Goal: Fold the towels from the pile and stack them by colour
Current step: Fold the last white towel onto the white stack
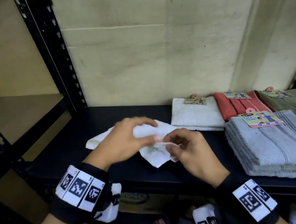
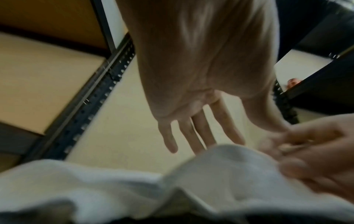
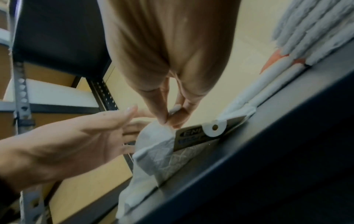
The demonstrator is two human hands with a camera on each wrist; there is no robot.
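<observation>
A: Pinching the white towel [image 1: 153,146] at its raised fold, your right hand [image 1: 188,149] has thumb and forefinger pressed together.
B: Your left hand [image 1: 123,143] lies spread, fingers straight against it. Towel's on the black shelf [image 1: 106,117], near the folded stacks [image 1: 272,144].
</observation>
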